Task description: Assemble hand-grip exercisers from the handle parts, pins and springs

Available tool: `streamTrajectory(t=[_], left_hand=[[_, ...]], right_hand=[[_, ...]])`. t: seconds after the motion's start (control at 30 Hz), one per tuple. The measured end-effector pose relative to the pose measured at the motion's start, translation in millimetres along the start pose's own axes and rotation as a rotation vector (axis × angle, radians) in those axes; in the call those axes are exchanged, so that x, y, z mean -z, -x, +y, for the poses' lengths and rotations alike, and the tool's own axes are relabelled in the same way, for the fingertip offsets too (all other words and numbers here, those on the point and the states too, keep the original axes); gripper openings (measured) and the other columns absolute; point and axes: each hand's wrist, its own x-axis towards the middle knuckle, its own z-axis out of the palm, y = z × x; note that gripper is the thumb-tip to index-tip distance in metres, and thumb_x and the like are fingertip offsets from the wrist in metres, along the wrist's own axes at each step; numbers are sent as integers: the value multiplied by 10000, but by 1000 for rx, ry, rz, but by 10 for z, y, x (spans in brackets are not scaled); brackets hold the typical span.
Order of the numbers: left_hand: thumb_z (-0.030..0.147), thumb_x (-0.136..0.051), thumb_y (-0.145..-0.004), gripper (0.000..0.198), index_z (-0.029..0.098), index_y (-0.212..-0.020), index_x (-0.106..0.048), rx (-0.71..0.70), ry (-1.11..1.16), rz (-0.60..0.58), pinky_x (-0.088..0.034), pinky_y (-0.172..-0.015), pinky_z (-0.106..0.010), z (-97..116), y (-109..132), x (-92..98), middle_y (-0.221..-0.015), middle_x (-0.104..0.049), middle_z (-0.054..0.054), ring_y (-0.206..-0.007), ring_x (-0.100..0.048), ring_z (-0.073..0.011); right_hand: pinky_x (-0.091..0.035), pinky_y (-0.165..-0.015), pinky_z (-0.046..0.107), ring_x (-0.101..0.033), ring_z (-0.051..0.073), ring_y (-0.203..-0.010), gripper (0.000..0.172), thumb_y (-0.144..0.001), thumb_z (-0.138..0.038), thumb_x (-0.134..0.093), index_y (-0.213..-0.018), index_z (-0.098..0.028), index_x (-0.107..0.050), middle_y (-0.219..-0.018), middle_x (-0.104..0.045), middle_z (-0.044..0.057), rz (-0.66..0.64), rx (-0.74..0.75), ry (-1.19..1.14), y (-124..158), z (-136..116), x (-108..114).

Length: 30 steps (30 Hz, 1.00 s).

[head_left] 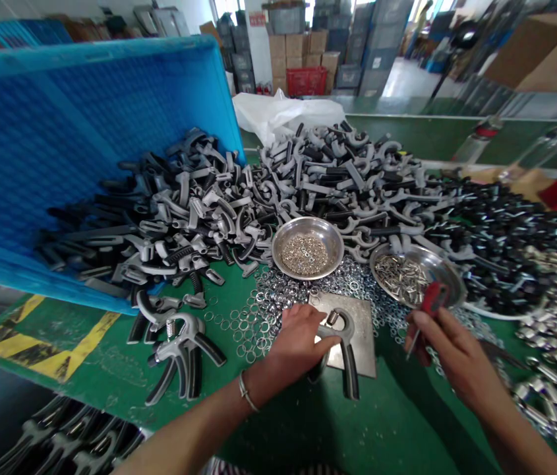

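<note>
Head view: tiny brass-toned parts (302,256) are held in a round steel dish (334,245), and slim silvery pins (403,278) in a second steel dish (445,276). Grey-and-black handle pieces (130,198) are heaped in the grid-walled blue plastic crate (174,82). At the flat metal plate (366,330), a coil-spring hand grip (347,340) is pinched by the left hand (298,335), between thumb and fingers. A red-handled tool (435,298) with a thin metal shaft is grasped firmly in the right hand (449,343).

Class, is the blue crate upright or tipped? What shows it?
Tipped: the blue crate has its opening facing sideways, and grey-and-black parts run from inside it onto the green tabletop.
</note>
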Motion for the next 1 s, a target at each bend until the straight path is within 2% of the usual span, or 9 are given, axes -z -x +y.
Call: streamTrajectory(t=[0.1, 0.17, 0.23, 0.3, 0.43, 0.53, 0.63, 0.83, 1.0], left_hand=[[456, -586, -924, 287, 192, -1012, -656, -29, -18, 47, -387, -938, -404, 2, -195, 19, -1009, -643, -57, -995, -556, -240], [379, -539, -959, 232, 179, -928, -653, -79, -97, 62, -388, -929, -396, 7, -288, 13, -956, -644, -61, -960, -558, -234], [316, -465, -993, 240, 181, -920, -649, -145, -177, 97, -386, -926, -388, -20, -367, 71, -952, -637, -66, -962, -549, -230], [282, -410, -1008, 256, 181, -995, -645, -181, -258, 164, -377, -943, -392, -94, -483, 232, -1002, -634, -77, -1002, -540, -235], [172, -431, -962, 251, 128, -1011, -674, -60, -462, 131, -344, -997, -430, -326, -900, 684, -1090, -649, -152, -1109, -531, -285], [112, -557, -860, 154, 117, -870, -710, -10, -497, 52, -371, -980, -418, -472, -1187, 863, -978, -704, -165, -1072, -577, -293], [120, -610, -822, 112, 132, -788, -716, -12, -492, 46, -387, -968, -416, -576, -1312, 873, -879, -730, -144, -1000, -621, -283], [195, -567, -898, 152, 140, -893, -709, -23, -386, 110, -398, -939, -410, -626, -1189, 873, -964, -732, -129, -997, -634, -275], [313, -531, -972, 194, 186, -962, -677, -221, -65, 147, -410, -906, -339, -291, -576, 656, -992, -717, -48, -953, -620, -199]], right_hand=[[-461, -438, 343, -584, 224, -441, 354, -891, -605, -526, -911, -263, -614, -582, -658, 7, -106, -104, 391, 93, 502, 181], [-497, -516, 403, -637, 277, -522, 417, -865, -648, -530, -919, -251, -641, -656, -695, 55, -62, -76, 653, 179, 699, 319], [-518, -629, 455, -680, 322, -680, 437, -863, -644, -534, -960, -240, -670, -822, -728, 107, 6, 40, 830, 189, 689, 420], [-513, -736, 469, -675, 325, -830, 394, -903, -576, -516, -1025, -244, -690, -959, -723, 116, 11, 252, 859, 52, 477, 402], [-465, -818, 421, -608, 279, -911, 246, -964, -369, -519, -951, -237, -726, -950, -709, 93, -156, 636, 865, -635, -218, -169], [-448, -863, 402, -604, 264, -928, 171, -930, -238, -586, -868, -203, -741, -905, -715, 106, -252, 694, 969, -1216, -589, -821], [-471, -870, 369, -628, 244, -920, 112, -865, -187, -677, -771, -176, -736, -853, -723, 104, -303, 676, 1007, -1612, -656, -1259], [-514, -916, 431, -639, 210, -1032, 194, -932, -342, -644, -983, -158, -678, -1079, -688, 60, -342, 510, 1038, -1783, -428, -1395], [-540, -895, 441, -648, 217, -1027, 269, -953, -350, -617, -1145, -162, -639, -1173, -657, 76, -323, 401, 964, -1761, -388, -1392]])
